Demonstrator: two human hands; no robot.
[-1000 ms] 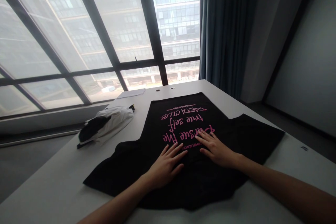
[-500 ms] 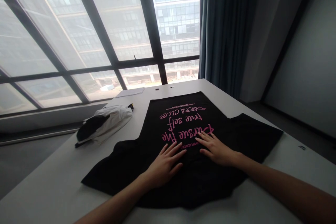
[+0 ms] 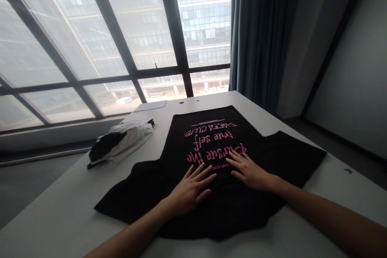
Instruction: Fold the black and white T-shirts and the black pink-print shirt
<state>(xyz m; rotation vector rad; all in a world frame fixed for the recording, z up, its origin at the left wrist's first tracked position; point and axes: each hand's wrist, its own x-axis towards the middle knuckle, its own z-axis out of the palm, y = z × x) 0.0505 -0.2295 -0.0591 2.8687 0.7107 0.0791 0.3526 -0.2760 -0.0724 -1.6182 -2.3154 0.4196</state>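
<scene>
A black T-shirt (image 3: 229, 205) lies spread out on the white table, its collar end towards me and its sleeves out to both sides. Pink lettering (image 3: 211, 139) across it appears upside down from here. My left hand (image 3: 191, 188) rests flat on the cloth with fingers spread, just below the lettering. To its right, my right hand (image 3: 249, 171) also lies flat on the shirt, its fingertips over the edge of the print. Neither hand grips anything.
On the left of the white table (image 3: 69, 197) sits a crumpled white and black garment (image 3: 122, 141). Flat papers (image 3: 151, 105) lie at the far edge. Large windows (image 3: 136, 20) and a blue curtain (image 3: 256, 36) stand behind. A small dark fitting (image 3: 348, 170) is at the right.
My hands stay in nearly the same place on the shirt, the left shifted very slightly to the right. The shirt and other garment look unmoved.
</scene>
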